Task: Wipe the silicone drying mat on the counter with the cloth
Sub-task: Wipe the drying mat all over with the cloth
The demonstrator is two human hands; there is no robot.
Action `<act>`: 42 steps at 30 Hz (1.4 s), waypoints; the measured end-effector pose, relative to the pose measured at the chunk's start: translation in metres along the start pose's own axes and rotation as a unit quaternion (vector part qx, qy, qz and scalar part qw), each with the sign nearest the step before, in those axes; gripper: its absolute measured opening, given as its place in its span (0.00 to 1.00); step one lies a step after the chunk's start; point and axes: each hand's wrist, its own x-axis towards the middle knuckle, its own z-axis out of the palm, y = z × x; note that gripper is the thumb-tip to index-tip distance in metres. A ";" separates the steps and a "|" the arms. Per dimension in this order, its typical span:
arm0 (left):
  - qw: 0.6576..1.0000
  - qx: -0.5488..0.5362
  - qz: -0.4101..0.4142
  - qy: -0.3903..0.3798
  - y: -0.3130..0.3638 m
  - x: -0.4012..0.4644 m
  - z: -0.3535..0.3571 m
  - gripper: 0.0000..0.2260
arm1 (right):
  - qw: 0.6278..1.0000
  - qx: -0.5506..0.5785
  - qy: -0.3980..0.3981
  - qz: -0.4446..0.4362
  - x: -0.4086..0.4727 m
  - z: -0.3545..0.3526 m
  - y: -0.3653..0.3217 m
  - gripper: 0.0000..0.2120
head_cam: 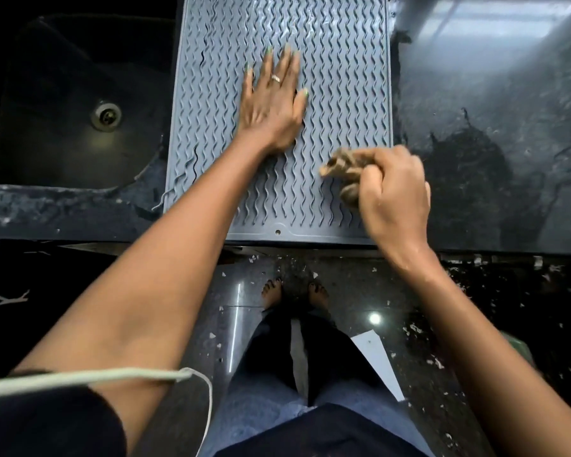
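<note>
The grey silicone drying mat [340, 94] lay flat on the dark speckled counter [491, 143], directly to the right of the sink [73, 103], with its near edge aligned to the counter's front edge. Its surface carried rows of raised wavy ridges, and a small hole sat in the near border.

The left hand [272, 103] rested palm-down on the middle of the mat, fingers extended and slightly spread, a ring on one finger; it gripped nothing.

The right hand [393, 192] was curled into a fist around a bunched brown cloth [342, 169], at the mat's near right area. The cloth protruded from the fist toward the left. The hand and cloth were blurred, so contact between cloth and mat appeared likely but could not be confirmed.

Bare feet [294, 295] stood on the glossy floor below the counter.
</note>
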 end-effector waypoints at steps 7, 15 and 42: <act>1.000 0.017 0.000 0.023 0.003 -0.037 0.006 0.26 | 0.989 -0.142 -0.034 -0.033 0.104 0.029 -0.016 0.16; 0.999 0.033 -0.008 0.026 0.002 -0.035 0.012 0.27 | 0.967 -0.214 0.048 -0.129 0.042 0.038 0.010 0.14; 0.999 0.005 -0.011 0.030 0.007 -0.063 0.017 0.26 | 0.969 -0.136 -0.006 -0.207 -0.027 0.016 0.006 0.11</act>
